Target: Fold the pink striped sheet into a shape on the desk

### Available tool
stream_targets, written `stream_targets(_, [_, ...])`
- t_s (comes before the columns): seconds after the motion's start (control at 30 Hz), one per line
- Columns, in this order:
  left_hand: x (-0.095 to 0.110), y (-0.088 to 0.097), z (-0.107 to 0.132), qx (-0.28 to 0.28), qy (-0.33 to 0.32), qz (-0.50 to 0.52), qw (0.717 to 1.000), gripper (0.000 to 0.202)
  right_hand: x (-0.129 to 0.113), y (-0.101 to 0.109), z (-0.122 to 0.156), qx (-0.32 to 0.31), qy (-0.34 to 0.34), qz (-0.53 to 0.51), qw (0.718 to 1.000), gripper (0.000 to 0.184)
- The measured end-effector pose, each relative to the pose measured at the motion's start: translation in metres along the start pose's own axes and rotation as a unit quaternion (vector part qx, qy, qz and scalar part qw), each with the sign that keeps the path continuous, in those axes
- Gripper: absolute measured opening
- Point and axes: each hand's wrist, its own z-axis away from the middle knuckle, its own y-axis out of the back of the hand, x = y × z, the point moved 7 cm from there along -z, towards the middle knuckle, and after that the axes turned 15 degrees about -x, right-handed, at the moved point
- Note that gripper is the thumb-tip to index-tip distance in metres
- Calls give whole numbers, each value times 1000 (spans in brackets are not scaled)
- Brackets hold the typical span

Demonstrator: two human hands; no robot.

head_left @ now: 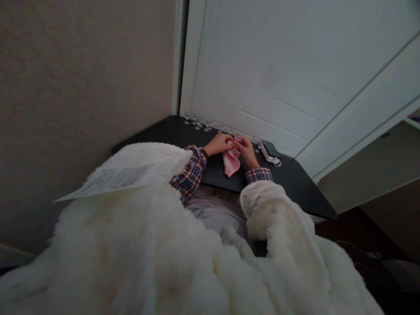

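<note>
My left hand [220,143] and my right hand [246,152] meet over a small black table [295,179]. Both pinch the top of a pink cloth [231,162], which hangs down between them onto the table. Something small sits between the fingertips at the cloth's top, too small to name. Plaid shirt cuffs stick out of fluffy white sleeves on both arms.
Several small clear glasses [197,123] stand in a row along the table's far edge by the white wall. A white stand with a dark phone [269,153] lies right of my hands. A printed paper sheet [108,181] rests on my fluffy left arm.
</note>
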Motion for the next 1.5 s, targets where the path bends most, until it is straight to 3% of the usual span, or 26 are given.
stream_targets(0.1, [1,-1,0,2,-7,-8,1000,38,0,9,0,55,26,20,998,34])
stream_targets(0.43, [6,-2,3,-14,-12,-49,999,42,-1,13,5,85,5,14,996,44])
stream_targets(0.6, [3,-5,1,-21,-15,-69,997,40,5,15,4,77,-26,61,995,28])
stream_targets(0.87, [1,-4,2,-5,1,-95,995,29,15,21,2,76,-43,82,993,19])
stream_targets(1.13, [6,-1,3,2,-7,-120,993,30,22,21,0,68,-78,115,988,23])
stream_targets(1.3, [6,1,4,1,13,-127,992,28,16,19,4,75,-75,93,990,23])
stream_targets(1.5, [8,3,4,6,6,-137,991,26,12,15,7,76,-95,-16,992,20])
